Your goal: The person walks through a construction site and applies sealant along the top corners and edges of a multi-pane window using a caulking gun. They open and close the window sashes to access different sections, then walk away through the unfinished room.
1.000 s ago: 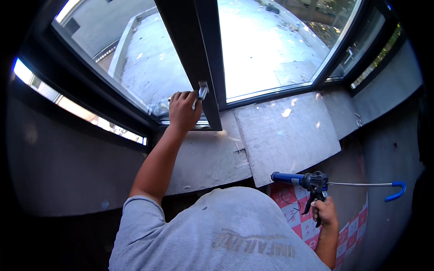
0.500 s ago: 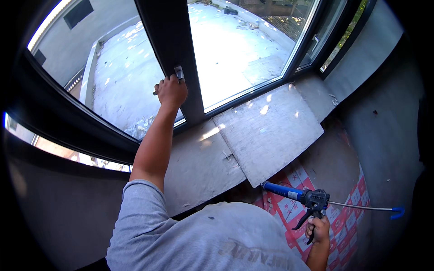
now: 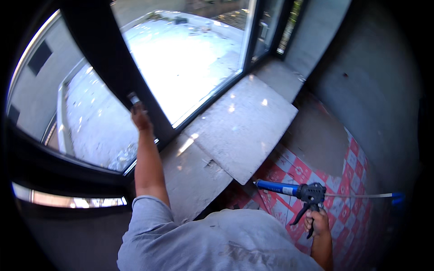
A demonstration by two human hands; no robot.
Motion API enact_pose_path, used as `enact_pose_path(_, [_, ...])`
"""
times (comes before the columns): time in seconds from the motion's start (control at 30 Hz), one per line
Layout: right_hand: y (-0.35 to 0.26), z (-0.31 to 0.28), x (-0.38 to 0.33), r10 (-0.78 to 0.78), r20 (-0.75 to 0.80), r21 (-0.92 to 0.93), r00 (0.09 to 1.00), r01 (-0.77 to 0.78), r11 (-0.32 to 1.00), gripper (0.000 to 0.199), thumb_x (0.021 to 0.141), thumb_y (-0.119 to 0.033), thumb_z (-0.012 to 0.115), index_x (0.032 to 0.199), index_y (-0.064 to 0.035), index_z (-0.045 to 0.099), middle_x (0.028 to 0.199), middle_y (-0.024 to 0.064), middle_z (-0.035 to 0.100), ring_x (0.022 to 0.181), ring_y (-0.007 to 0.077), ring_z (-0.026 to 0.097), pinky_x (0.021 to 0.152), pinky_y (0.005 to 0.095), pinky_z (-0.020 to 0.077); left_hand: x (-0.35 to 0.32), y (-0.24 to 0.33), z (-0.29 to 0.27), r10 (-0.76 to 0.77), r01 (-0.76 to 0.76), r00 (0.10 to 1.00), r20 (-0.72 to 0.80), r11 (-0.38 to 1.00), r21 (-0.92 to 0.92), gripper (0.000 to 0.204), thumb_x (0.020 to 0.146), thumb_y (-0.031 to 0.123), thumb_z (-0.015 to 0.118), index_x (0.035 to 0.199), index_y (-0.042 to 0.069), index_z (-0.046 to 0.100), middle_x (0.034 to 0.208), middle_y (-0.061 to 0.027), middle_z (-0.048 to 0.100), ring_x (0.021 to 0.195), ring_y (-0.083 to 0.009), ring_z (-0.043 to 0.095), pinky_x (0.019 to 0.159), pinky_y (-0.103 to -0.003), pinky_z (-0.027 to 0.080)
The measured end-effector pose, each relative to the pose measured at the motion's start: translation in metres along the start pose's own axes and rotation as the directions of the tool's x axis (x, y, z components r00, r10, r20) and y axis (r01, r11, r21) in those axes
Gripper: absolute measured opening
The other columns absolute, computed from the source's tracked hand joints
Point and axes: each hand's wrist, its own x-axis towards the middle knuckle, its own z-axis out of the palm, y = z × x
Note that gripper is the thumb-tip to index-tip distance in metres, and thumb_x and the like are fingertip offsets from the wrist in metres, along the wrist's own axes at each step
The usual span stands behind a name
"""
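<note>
My left hand [image 3: 141,119] reaches up to the dark window frame [image 3: 122,67], its fingers closed at the silver window handle [image 3: 133,97]. Motion smears the fingers somewhat, and the hand hides the lower part of the handle. Low on the right, my right hand [image 3: 318,221] grips a caulking gun [image 3: 312,193] by its black handle, fingers wrapped round below the long trigger. The gun's blue barrel [image 3: 275,187] points left, its nozzle end near the corner of a grey sill board. A metal rod with a blue hooked end [image 3: 398,198] sticks out to the right.
Grey boards [image 3: 244,126] form a wide sill below the window. Beneath it, red and white patterned sheeting [image 3: 294,169] covers part of the floor. A bare grey wall [image 3: 370,90] rises at right. Outside the glass lies a bright pale flat surface [image 3: 181,58] with a low edge.
The view has turned, so window and sill now sit further left and lower. My left hand has shifted from a sideways grip to below the handle's base. The caulking gun stays in my right hand.
</note>
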Motion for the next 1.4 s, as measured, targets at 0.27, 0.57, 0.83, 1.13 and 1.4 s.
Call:
enact_pose_path(0.27, [-0.024, -0.050, 0.009, 0.005, 0.012, 0.011, 1.000, -0.005, 1.000, 0.017, 0.084, -0.009, 0.063, 0.070, -0.0073, 0.053, 0.054, 0.0035, 0.050, 0.038, 0.0170, 0.048, 0.037, 0.0339, 0.0408, -0.021, 0.038, 0.024, -0.121, 0.164, 0.986, 0.119, 0.858, -0.488, 0.033, 0.102, 0.039, 0.057, 0.103, 0.007, 0.064, 0.077, -0.0079, 0.066, 0.072, -0.0204, 0.063, 0.071, -0.034, 0.051])
enact_pose_path(0.57, [-0.055, -0.139, 0.073, 0.070, 0.144, -0.068, 0.987, -0.060, 0.996, 0.015, 0.084, -0.007, 0.067, 0.073, -0.0046, 0.058, 0.056, 0.0039, 0.055, 0.040, 0.0145, 0.050, 0.038, 0.0311, 0.0421, -0.396, -0.047, 0.020, -0.415, 0.005, 0.736, 0.535, 0.793, 0.609, 0.048, 0.090, 0.021, 0.078, 0.127, -0.004, 0.061, 0.122, -0.0173, 0.068, 0.113, -0.0256, 0.066, 0.101, -0.040, 0.051])
enact_pose_path(0.83, [-0.129, -0.259, 0.160, 0.037, 0.628, -0.087, 0.777, 0.023, 0.996, 0.025, 0.081, -0.008, 0.063, 0.103, 0.0045, 0.065, 0.056, 0.0045, 0.056, 0.041, 0.0114, 0.051, 0.043, 0.0269, 0.0430, -0.632, 0.056, 0.251, -0.255, -0.451, -0.145, 0.956, 0.877, 0.165, 0.101, 0.073, 0.028, 0.086, 0.156, 0.003, 0.034, 0.151, -0.0260, 0.047, 0.140, -0.0433, 0.046, 0.117, -0.047, 0.040])
enact_pose_path(1.13, [-0.199, -0.276, 0.299, -0.152, 0.718, -0.318, 0.679, 0.514, 0.796, 0.036, 0.085, -0.016, 0.075, 0.117, -0.0012, 0.068, 0.087, 0.0064, 0.071, 0.081, 0.0159, 0.067, 0.075, 0.0318, 0.0536, -0.664, 0.051, 0.371, -0.549, -0.523, -0.091, 0.831, 0.736, 0.429, 0.060, 0.069, 0.034, 0.088, 0.117, 0.006, 0.064, 0.106, -0.0186, 0.070, 0.100, -0.0349, 0.069, 0.090, -0.043, 0.054])
enact_pose_path(1.4, [-0.199, -0.314, 0.451, -0.467, 0.415, -0.467, 0.781, 0.624, 0.627, 0.058, 0.089, -0.025, 0.080, 0.136, 0.0047, 0.060, 0.122, 0.0190, 0.070, 0.111, 0.0230, 0.068, 0.092, 0.0349, 0.0552, -0.632, -0.016, 0.435, -0.719, -0.373, 0.172, 0.674, 0.585, 0.720, 0.054, 0.070, 0.031, 0.084, 0.113, 0.005, 0.065, 0.101, -0.0211, 0.071, 0.097, -0.0357, 0.070, 0.088, -0.043, 0.054])
